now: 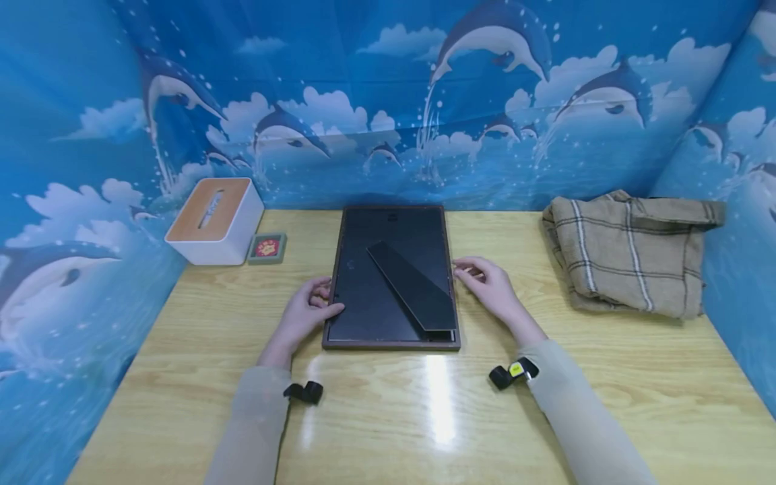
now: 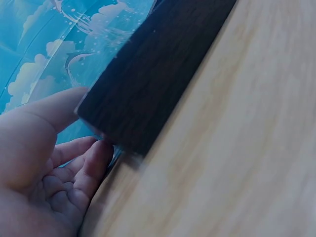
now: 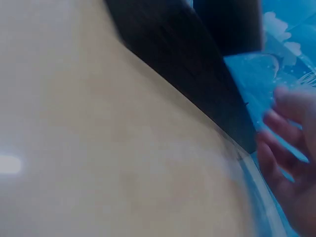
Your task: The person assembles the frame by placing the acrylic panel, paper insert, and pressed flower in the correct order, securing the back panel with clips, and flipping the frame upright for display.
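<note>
A dark picture frame (image 1: 364, 296) lies back side up on the wooden table. Its black easel stand (image 1: 418, 289) slants across the backing, with the lower end raised. My left hand (image 1: 303, 311) pinches the left edge: in the left wrist view the thumb (image 2: 61, 106) rests over the top and curled fingers (image 2: 94, 165) sit against the side. At the opposite edge is my right hand (image 1: 490, 286), fingertips right beside the rim. The right wrist view shows those fingers (image 3: 281, 148) loosely bent and blurred, close to the frame's corner, with nothing between them.
A white tissue box (image 1: 227, 236) with a wood-toned lid stands at the back left, beside a small green square (image 1: 267, 248) with a red centre. Folded plaid cloth (image 1: 630, 256) lies at the right. Dolphin-printed curtains (image 1: 364, 135) line the table's back and sides.
</note>
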`<state>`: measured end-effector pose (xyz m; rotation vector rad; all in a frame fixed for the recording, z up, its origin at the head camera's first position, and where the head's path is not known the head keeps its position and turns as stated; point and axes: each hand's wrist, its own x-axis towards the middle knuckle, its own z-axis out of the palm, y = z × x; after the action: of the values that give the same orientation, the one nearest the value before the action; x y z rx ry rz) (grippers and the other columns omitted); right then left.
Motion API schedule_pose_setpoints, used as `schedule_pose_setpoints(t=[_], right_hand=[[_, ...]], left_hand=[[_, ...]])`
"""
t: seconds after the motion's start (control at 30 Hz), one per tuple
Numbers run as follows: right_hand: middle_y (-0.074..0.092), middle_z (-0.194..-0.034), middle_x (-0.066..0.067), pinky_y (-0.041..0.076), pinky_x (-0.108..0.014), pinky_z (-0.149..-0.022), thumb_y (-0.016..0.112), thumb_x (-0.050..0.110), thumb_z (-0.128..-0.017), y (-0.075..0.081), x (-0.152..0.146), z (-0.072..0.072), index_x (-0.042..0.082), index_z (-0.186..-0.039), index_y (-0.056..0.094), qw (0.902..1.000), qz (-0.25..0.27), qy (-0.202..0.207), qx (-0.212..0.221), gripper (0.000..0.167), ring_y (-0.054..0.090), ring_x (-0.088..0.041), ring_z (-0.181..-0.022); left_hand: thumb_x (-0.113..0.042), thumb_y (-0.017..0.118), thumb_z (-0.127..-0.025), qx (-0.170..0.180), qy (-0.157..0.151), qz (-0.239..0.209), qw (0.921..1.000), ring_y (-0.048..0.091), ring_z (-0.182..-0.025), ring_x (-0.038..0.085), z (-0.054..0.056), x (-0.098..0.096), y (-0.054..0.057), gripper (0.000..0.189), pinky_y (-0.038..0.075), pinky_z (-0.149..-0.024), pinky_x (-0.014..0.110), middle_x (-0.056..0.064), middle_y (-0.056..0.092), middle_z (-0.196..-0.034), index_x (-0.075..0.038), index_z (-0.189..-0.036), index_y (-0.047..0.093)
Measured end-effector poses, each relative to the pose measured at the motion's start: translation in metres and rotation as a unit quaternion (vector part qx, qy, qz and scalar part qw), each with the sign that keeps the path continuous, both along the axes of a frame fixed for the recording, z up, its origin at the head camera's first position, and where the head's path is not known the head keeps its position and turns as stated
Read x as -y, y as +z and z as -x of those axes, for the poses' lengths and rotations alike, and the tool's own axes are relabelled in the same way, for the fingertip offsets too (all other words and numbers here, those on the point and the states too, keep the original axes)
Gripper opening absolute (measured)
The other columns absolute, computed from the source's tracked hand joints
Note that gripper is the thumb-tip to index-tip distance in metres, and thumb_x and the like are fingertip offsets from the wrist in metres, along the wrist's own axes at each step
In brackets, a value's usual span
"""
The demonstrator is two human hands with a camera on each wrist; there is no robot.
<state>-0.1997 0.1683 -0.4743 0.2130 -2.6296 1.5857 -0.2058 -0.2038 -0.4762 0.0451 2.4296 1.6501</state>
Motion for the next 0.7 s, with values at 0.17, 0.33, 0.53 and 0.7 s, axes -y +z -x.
schedule_pose_setpoints(t=[0.17,0.33,0.53,0.7], right_hand=[[0.061,-0.109,-0.014,0.049,-0.040,-0.081,0.063,0.024,-0.093,0.002,0.009,0.045,0.002,-0.122,0.060,0.9983,-0.038,-0.042,-0.010,0.037,0.059,-0.026,-0.092],[0.055,-0.109,-0.013,0.050,-0.042,-0.078,0.069,0.025,-0.089,-0.001,0.016,0.068,0.002,-0.122,0.059,0.9955,-0.084,-0.045,-0.001,0.042,0.059,-0.028,-0.090],[0.057,-0.108,-0.014,0.051,-0.041,-0.077,0.073,0.023,-0.086,-0.006,0.017,0.072,0.002,-0.121,0.061,0.9955,-0.079,-0.053,-0.001,0.043,0.060,-0.028,-0.089],[0.057,-0.107,-0.013,0.051,-0.040,-0.077,0.075,0.024,-0.084,-0.008,0.016,0.074,0.004,-0.122,0.062,0.9966,-0.054,-0.061,0.014,0.044,0.060,-0.028,-0.090]], left_hand=[[-0.017,0.080,-0.078,-0.003,-0.009,0.003,1.0000,0.050,-0.080,0.018,0.000,0.001,0.000,0.063,0.045,-0.066,0.023,0.009,0.054,-0.102,-0.008,-0.134,0.052],[-0.019,0.081,-0.077,-0.001,-0.007,0.004,1.0000,0.051,-0.081,0.020,0.000,0.001,0.000,0.063,0.045,-0.067,0.025,0.009,0.054,-0.102,-0.010,-0.133,0.054],[-0.019,0.082,-0.077,0.002,0.003,0.008,1.0000,0.051,-0.082,0.020,0.000,0.001,0.000,0.064,0.045,-0.067,0.025,0.009,0.055,-0.102,-0.011,-0.134,0.054],[-0.019,0.082,-0.076,0.009,0.003,0.013,0.9999,0.054,-0.083,0.020,0.000,0.001,0.002,0.066,0.046,-0.068,0.026,0.010,0.058,-0.109,-0.013,-0.135,0.053]])
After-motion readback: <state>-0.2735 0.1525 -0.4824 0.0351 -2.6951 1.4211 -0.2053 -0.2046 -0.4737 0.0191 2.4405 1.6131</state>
